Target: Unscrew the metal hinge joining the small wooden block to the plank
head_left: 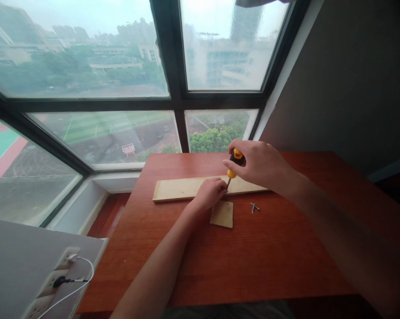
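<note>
My right hand point(258, 164) is wrapped round the yellow and black handle of a screwdriver point(232, 173), whose shaft slants down to the near edge of a long pale wooden board point(176, 188). Beside the screwdriver's tip, my left hand point(210, 193) rests on the board with its fingers closed in a pinch. What those fingers hold is too small and hidden to make out. A small square wooden piece point(222, 215) with a hole near its top edge lies just in front of the board. Several screws point(254, 207) lie to its right.
Everything lies on a reddish-brown wooden table point(220, 266). Windows with dark frames point(178, 104) stand behind it, and a grey wall point(346, 88) is at the right. At lower left, plugs and a white cable point(92, 268) come from wall sockets point(50, 283) beside the table's edge.
</note>
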`<state>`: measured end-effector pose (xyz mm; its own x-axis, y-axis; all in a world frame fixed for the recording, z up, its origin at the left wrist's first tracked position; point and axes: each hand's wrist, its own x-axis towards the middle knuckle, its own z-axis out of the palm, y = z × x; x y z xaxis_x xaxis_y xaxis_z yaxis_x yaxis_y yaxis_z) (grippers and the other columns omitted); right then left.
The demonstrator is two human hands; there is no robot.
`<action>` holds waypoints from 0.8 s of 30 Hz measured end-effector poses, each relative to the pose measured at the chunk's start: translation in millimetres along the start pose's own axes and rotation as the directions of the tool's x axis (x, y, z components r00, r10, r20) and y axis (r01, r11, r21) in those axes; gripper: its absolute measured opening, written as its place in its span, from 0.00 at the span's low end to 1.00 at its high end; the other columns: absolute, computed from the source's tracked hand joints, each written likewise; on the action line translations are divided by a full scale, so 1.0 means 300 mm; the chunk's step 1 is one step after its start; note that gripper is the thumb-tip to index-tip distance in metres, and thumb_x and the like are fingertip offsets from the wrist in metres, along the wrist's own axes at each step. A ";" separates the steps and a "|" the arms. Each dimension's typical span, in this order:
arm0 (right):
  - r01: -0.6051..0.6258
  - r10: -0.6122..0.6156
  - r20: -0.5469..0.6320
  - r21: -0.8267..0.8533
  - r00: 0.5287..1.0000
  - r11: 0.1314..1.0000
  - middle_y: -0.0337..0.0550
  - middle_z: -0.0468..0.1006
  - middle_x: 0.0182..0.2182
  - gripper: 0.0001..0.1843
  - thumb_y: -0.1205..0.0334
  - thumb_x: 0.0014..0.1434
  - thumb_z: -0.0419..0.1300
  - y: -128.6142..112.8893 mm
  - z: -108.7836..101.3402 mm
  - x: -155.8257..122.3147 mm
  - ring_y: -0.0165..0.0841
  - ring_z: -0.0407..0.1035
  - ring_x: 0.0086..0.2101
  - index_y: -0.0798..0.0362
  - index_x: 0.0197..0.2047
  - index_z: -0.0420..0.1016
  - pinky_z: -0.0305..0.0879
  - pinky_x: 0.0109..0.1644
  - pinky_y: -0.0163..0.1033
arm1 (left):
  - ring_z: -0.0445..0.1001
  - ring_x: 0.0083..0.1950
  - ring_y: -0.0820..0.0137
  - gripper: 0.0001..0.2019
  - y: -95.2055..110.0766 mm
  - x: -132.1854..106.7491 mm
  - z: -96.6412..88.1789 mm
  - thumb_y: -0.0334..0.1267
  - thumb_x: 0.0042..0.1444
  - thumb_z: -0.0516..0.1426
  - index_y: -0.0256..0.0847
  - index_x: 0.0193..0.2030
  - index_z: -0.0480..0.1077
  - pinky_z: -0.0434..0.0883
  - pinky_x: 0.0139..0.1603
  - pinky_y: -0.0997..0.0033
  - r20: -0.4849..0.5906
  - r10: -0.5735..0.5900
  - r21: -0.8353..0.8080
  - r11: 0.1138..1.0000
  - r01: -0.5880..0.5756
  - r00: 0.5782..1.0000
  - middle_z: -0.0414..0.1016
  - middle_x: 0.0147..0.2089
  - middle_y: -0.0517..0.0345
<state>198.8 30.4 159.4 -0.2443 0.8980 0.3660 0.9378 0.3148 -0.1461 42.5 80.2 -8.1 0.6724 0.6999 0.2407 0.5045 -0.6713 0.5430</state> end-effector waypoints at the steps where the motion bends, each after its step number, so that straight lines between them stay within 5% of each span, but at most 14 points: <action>1: -0.004 0.004 -0.013 -0.008 1.000 1.000 0.41 0.76 0.30 0.11 0.51 0.59 0.55 0.000 0.001 0.002 0.34 0.67 0.29 0.49 0.38 0.71 0.53 0.30 0.38 | 0.70 0.35 0.70 0.03 -0.001 0.000 0.001 0.31 0.55 0.57 0.40 0.31 0.71 0.63 0.36 0.73 -0.002 0.004 -0.001 1.000 -0.004 1.000 0.74 0.33 0.58; 4: 0.045 -0.046 0.008 0.079 0.999 0.996 0.40 0.76 0.31 0.07 0.59 0.57 0.56 0.006 -0.002 0.004 0.34 0.68 0.30 0.50 0.39 0.70 0.56 0.32 0.38 | 0.71 0.35 0.70 0.03 -0.006 0.000 0.003 0.30 0.55 0.57 0.40 0.32 0.72 0.64 0.37 0.73 -0.008 0.019 -0.010 1.000 -0.019 1.000 0.74 0.34 0.58; 7: 0.106 -0.120 0.054 0.214 0.991 0.971 0.42 0.78 0.37 0.13 0.65 0.53 0.57 0.016 -0.008 0.001 0.34 0.70 0.34 0.50 0.44 0.70 0.59 0.34 0.37 | 0.70 0.35 0.70 0.03 -0.007 0.001 0.003 0.30 0.54 0.58 0.40 0.31 0.71 0.64 0.36 0.73 -0.008 0.022 -0.013 1.000 -0.022 1.000 0.74 0.34 0.58; 13: -0.025 0.025 -0.029 -0.001 0.999 1.000 0.45 0.78 0.33 0.16 0.47 0.60 0.56 0.015 0.004 0.005 0.39 0.70 0.31 0.50 0.43 0.72 0.56 0.30 0.40 | 0.70 0.34 0.71 0.03 -0.006 0.002 0.006 0.30 0.54 0.57 0.40 0.32 0.71 0.63 0.36 0.73 -0.013 0.009 -0.032 0.999 -0.009 1.000 0.74 0.33 0.58; 24: -0.019 0.012 0.035 0.211 0.999 0.977 0.39 0.78 0.32 0.13 0.63 0.51 0.59 0.024 -0.005 0.000 0.35 0.71 0.32 0.49 0.43 0.72 0.62 0.36 0.39 | 0.69 0.33 0.72 0.06 -0.025 0.005 0.005 0.25 0.50 0.56 0.39 0.32 0.72 0.64 0.35 0.76 0.003 0.016 -0.175 0.984 -0.015 1.000 0.73 0.32 0.60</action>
<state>205.8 32.3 159.8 -0.2420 0.9117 0.3321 0.8690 0.3559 -0.3437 40.4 85.9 -13.0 0.6824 0.6881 0.2467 0.3914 -0.6290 0.6717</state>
